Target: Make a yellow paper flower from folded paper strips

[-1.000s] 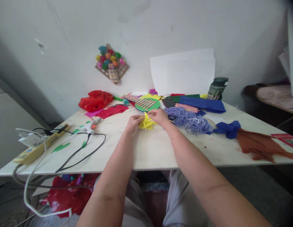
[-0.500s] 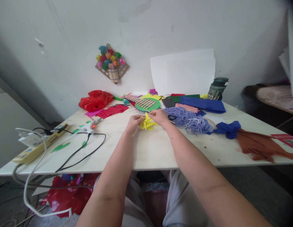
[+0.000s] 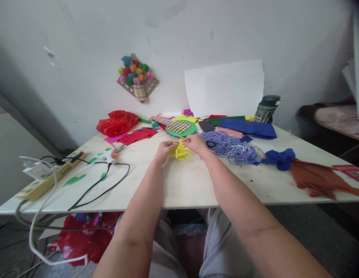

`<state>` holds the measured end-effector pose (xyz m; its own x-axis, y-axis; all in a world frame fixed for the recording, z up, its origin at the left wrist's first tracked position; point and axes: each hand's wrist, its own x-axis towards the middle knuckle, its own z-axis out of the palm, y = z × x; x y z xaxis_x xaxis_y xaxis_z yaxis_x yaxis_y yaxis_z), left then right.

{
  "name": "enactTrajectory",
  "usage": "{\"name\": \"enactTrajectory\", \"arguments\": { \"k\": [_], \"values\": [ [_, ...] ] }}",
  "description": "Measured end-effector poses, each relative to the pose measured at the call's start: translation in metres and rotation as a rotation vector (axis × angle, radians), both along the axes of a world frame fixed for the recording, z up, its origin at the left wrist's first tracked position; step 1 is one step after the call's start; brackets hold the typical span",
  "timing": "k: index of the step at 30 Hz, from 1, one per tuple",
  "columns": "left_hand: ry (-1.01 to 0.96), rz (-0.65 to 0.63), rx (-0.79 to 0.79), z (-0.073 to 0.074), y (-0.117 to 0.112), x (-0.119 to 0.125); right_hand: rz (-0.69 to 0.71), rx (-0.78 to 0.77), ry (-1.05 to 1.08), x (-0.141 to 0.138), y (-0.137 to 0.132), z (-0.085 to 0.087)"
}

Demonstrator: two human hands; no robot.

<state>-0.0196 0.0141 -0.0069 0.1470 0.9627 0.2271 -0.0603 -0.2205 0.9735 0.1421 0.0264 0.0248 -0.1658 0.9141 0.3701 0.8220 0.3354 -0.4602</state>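
Yellow paper, cut and folded into petal-like strips, hangs between my hands just above the table. My left hand pinches its left side. My right hand is closed on a thin wooden stick and touches the paper's upper right edge. Just behind my hands lies a green disc covered with a lattice of pale sticks. Tangled purple yarn lies right of my right hand, with dark scissor handles at its near edge.
At the left are a hot glue gun, its cable, green paper leaves and a power strip. A red plastic bag and red paper lie behind. Blue paper, a bottle and brown crepe paper are at right.
The yellow paper has turned slightly and its strips sit differently between my fingers. Both hands stay in nearly the same place.
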Motion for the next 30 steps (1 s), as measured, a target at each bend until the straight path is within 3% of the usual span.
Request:
{"name": "enactTrajectory", "arguments": {
  "k": [12,20,30],
  "values": [
    [-0.020,0.000,-0.049,0.0099,-0.0077,0.0041,0.000,0.063,-0.015,-0.0021,-0.0006,-0.0028],
    [0.059,0.107,-0.056,0.0077,-0.0046,0.0047,0.035,0.086,0.020,-0.0056,-0.0040,-0.0017],
    [0.044,0.108,-0.081,0.0033,-0.0006,0.0037,0.091,0.146,0.026,-0.0052,-0.0019,-0.0049]
  ]
}}
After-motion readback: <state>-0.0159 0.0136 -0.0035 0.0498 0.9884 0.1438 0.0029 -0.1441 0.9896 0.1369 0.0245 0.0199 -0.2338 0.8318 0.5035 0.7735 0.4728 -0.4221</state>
